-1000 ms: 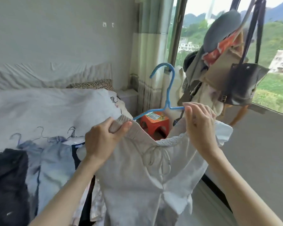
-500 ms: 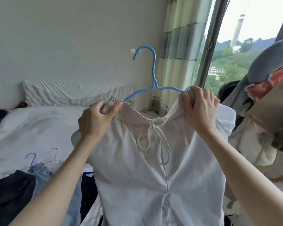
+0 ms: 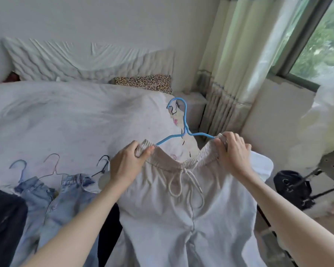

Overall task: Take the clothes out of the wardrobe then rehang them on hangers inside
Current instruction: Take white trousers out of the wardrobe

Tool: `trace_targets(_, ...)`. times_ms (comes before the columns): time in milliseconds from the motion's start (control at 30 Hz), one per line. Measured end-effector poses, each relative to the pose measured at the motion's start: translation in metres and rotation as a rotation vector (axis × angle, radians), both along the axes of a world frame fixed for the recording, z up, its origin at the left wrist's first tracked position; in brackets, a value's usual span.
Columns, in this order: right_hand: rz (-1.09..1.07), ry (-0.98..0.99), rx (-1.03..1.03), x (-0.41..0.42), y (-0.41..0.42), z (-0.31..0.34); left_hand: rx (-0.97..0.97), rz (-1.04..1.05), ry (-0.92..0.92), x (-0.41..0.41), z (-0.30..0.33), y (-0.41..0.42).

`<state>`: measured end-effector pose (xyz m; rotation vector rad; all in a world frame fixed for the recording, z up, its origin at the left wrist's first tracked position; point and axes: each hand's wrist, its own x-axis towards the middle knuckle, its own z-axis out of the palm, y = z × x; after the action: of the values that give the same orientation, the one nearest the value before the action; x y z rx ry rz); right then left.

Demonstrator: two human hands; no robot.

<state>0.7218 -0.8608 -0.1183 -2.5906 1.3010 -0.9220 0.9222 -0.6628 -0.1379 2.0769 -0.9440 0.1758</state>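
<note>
- Pale beige drawstring trousers (image 3: 181,218) hang in front of the person, held up over the bed (image 3: 66,116).
- The left hand (image 3: 127,164) and the right hand (image 3: 232,151) each grip one end of the elastic waistband (fingers curled over it).
- A blue hanger (image 3: 184,130) rises from the waistband, hook upward.
- Jeans on hangers (image 3: 66,191) lie on the bed to the left.
- A leopard-print pillow (image 3: 145,82) sits by the headboard.

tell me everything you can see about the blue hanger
The blue hanger is thin, wire-like, with a smooth blue coating. Its hook points up and away, over the white bedding. Both shoulder ends disappear into the elastic waistband of the pale drawstring trousers, where the left hand and right hand pinch the waistband around them.
</note>
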Motion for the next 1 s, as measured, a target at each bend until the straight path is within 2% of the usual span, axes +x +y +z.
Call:
trace_targets(233,-0.002,0.142,0.226,0.053,-0.053,-0.141,0.242,0.020,0.108,0.056,-0.141,-0.052)
trace_targets(367,-0.030,0.199,0.270,0.078,-0.083,-0.207,0.332,0.024,0.150,0.082,-0.211,-0.083)
trace_targets(500,-0.104,0.126,0.306,0.104,-0.109,-0.249,0.330,0.008,0.135,0.103,-0.256,-0.116)
trace_targets(567,-0.136,0.118,0.348,0.107,-0.111,-0.268,0.419,-0.034,0.133,0.107,-0.278,-0.125)
trace_targets(700,-0.025,0.229,0.365,0.082,-0.079,-0.315,0.639,-0.156,0.175,0.088,-0.326,-0.114)
trace_targets(867,0.127,0.480,0.326,0.011,-0.009,-0.354,0.654,-0.212,0.057,0.042,-0.344,-0.078)
trace_targets(1000,0.088,0.566,0.358,-0.037,0.037,-0.364,0.665,-0.353,0.052,-0.014,-0.341,-0.060)
